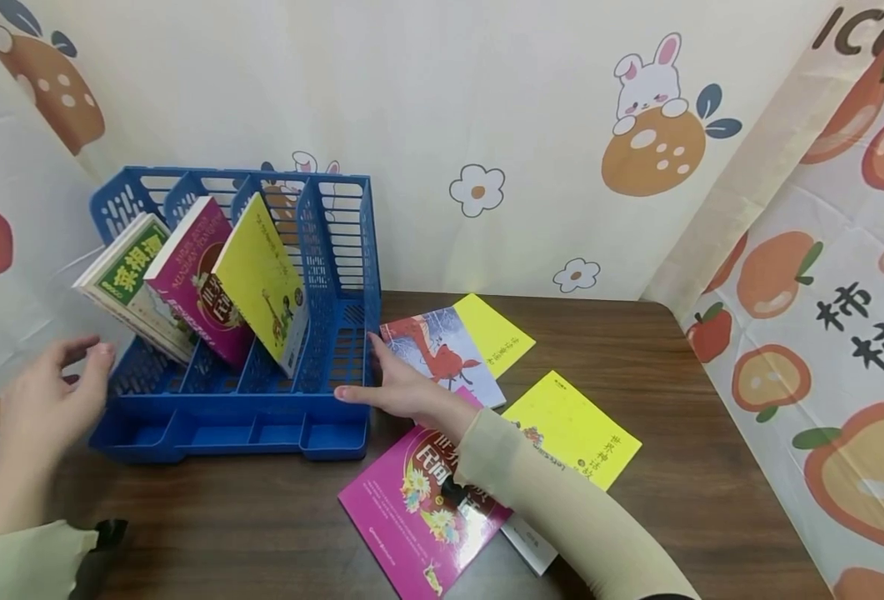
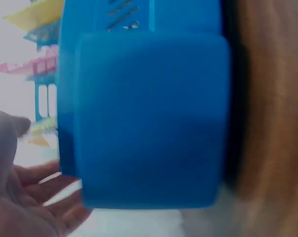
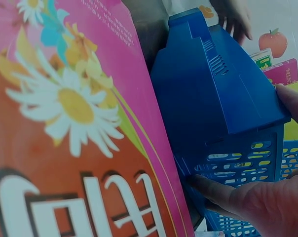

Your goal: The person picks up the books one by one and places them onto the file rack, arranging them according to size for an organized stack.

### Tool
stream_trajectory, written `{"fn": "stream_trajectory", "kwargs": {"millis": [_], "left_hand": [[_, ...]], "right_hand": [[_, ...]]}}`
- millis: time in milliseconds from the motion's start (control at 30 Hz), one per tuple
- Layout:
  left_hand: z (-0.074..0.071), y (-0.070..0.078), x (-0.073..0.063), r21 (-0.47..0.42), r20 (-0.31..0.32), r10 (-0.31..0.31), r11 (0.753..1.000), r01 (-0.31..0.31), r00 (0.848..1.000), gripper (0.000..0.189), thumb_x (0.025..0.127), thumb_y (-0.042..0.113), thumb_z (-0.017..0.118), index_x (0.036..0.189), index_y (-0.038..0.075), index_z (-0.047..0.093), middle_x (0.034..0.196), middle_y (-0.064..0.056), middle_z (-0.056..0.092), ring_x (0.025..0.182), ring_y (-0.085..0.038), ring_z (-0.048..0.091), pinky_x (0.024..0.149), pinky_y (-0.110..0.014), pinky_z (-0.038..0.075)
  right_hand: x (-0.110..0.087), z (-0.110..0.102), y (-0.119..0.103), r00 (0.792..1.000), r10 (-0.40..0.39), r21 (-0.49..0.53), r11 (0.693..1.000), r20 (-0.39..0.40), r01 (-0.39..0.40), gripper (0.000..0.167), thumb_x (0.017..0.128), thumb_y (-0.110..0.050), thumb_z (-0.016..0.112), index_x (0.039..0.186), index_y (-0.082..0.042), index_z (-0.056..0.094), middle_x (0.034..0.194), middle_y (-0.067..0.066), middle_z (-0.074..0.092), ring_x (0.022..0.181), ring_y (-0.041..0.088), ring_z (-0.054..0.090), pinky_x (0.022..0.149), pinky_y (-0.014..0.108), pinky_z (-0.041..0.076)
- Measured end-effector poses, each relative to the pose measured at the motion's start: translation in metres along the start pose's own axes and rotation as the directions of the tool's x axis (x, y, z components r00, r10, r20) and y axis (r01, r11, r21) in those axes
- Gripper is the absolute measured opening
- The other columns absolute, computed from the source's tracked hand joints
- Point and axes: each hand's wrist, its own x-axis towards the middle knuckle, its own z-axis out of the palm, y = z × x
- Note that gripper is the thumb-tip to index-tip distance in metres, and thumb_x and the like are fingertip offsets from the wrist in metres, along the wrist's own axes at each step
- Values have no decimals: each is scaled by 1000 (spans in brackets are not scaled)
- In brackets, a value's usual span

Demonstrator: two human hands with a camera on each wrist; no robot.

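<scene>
A blue plastic book rack (image 1: 235, 423) stands on the table, with several books leaning in its compartments. Among these are a green-and-white book (image 1: 136, 279), a magenta book (image 1: 205, 283) and a yellow book (image 1: 265, 283). My right hand (image 1: 404, 387) holds the rack's right front corner, thumb over the front rim and fingers along the slotted side wall, as the right wrist view shows too. My left hand (image 1: 55, 400) hovers beside the rack's left end with loosely bent fingers and nothing in them. In the left wrist view its fingers (image 2: 45, 190) lie near the blue end wall; contact is unclear.
Right of the rack lie a picture book with a red animal (image 1: 434, 350), a small yellow book (image 1: 497, 333), a larger yellow book (image 1: 576, 429) and a magenta book (image 1: 412, 508), partly overlapping. A patterned curtain (image 1: 479, 100) backs the brown table (image 1: 711, 500).
</scene>
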Motion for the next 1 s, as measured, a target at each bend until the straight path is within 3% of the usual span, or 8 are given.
{"fn": "stream_trajectory", "kwargs": {"millis": [133, 367, 600, 800, 1000], "left_hand": [[9, -21, 0, -102, 80, 22, 995, -14, 997, 81, 116, 49, 41, 172, -4, 15, 171, -41, 19, 142, -74, 34, 101, -86, 40], [19, -43, -5, -194, 185, 131, 976, -95, 974, 83, 115, 44, 45, 172, -5, 8, 162, -53, 18, 141, -77, 25, 107, -93, 22], [28, -48, -8, -380, 224, 153, 923, -58, 963, 92, 112, 37, 58, 175, 7, -1, 173, -43, 6, 154, -68, 11, 120, -84, 5], [34, -44, -5, -400, 255, 143, 916, -30, 956, 98, 110, 40, 63, 176, 14, -6, 174, -41, 1, 156, -67, 6, 119, -86, 2], [39, -47, -2, -414, 227, 155, 909, -49, 962, 90, 112, 36, 60, 177, 16, 0, 175, -38, 6, 158, -61, 12, 127, -75, 4]], "right_hand": [[0, 2, -1, 1000, -3, -5, 1000, 5, 3, 110, 96, -49, 81, 177, -34, 8, 179, 5, 29, 163, 32, 29, 129, 60, 33], [2, 8, -2, 1000, -11, -18, 1000, 14, 12, 109, 96, -48, 81, 177, -34, 9, 177, 5, 32, 162, 31, 32, 128, 58, 35], [0, 5, -3, 1000, -15, -2, 1000, 16, 15, 107, 98, -45, 81, 177, -32, 9, 177, 8, 32, 161, 31, 33, 128, 59, 34], [-1, 0, -1, 1000, 2, 0, 1000, -4, -2, 109, 96, -47, 82, 177, -34, 10, 178, 6, 31, 162, 31, 31, 128, 60, 34], [-1, 0, 1, 1000, -4, -7, 1000, -6, 4, 110, 96, -49, 81, 177, -35, 8, 179, 5, 29, 164, 32, 29, 129, 60, 33]]}}
